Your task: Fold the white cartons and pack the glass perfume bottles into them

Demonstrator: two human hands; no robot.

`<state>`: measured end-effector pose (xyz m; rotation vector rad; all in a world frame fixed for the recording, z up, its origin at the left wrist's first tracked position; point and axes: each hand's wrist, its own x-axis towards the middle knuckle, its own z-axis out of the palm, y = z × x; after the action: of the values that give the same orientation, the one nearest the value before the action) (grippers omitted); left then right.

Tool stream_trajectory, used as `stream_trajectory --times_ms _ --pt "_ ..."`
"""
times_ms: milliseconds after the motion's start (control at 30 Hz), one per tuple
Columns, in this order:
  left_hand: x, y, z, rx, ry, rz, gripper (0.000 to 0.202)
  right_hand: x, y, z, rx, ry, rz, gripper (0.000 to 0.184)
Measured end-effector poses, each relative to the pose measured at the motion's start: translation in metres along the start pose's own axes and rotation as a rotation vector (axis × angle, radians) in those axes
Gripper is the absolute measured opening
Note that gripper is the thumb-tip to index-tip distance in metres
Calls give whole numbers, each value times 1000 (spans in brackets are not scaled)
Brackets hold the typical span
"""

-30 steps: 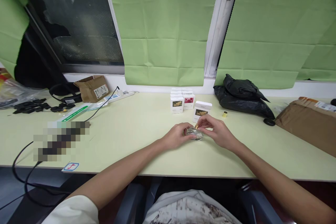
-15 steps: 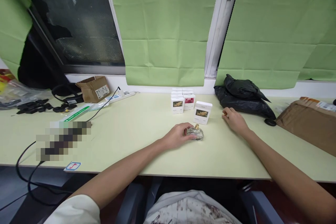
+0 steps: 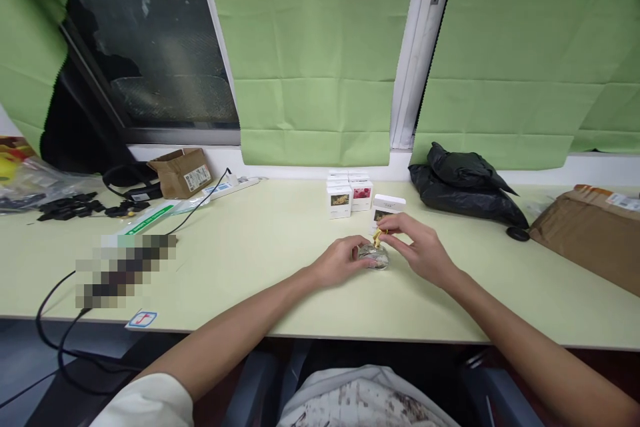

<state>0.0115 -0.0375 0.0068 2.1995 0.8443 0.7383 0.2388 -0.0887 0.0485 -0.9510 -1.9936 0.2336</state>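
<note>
A small round glass perfume bottle (image 3: 374,257) stands on the pale green table (image 3: 280,267) in front of me. My left hand (image 3: 341,260) is wrapped round its left side and steadies it. My right hand (image 3: 418,248) pinches a small gold cap (image 3: 377,235) right above the bottle's neck. Just behind the bottle stands a single white box (image 3: 387,204) with a gold picture on it, partly hidden by my right hand.
A cluster of small white boxes (image 3: 349,192) sits further back. A black plastic bag (image 3: 463,188) lies at the back right, a brown parcel (image 3: 587,230) at the far right. Cables, a power strip (image 3: 227,187) and a cardboard box (image 3: 183,171) crowd the left.
My right hand went out to the gold cap lying right of the white box, picked it up and brought it back over the bottle's neck. My left hand stayed on the bottle.
</note>
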Motion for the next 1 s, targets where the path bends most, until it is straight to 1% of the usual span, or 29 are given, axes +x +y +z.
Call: stream_trajectory --times_ms 100,300,367,467,500,567,633,667,733,800,833,867,933,1000 --pt "0 -3 1 5 7 9 45 -8 9 7 -29 -86 -32 15" --pt "1 -4 3 -17 -9 14 47 -17 17 17 -27 -89 8 16" --pt "0 -3 1 -20 -21 11 46 -20 18 19 -5 -119 53 19" --pt "0 -3 -11 -44 -71 17 53 -27 19 19 68 -200 197 37" --pt "1 -4 -17 -73 -88 18 55 -30 19 17 78 -223 248 41" --pt "8 -8 -26 -138 -69 19 52 -34 18 8 44 -251 323 39" --pt "23 -12 -32 -158 38 42 48 -35 16 -5 -33 -268 353 39" --pt "33 -14 -32 -143 107 63 51 -35 15 -12 -72 -280 357 40" --pt "59 -16 -30 -104 184 116 67 -34 11 -28 -130 -331 354 42" --pt "87 -17 -26 -77 203 199 84 -32 7 -42 -174 -397 348 40" --pt "100 -17 -24 -79 192 231 88 -32 6 -48 -193 -427 352 37" --pt "111 -17 -21 -98 172 244 86 -32 5 -55 -207 -451 360 33" --pt "125 -16 -17 -109 114 242 66 -33 7 -67 -216 -475 396 27" --pt "125 -16 -13 -25 122 264 44 -33 13 -80 -188 -465 438 24"
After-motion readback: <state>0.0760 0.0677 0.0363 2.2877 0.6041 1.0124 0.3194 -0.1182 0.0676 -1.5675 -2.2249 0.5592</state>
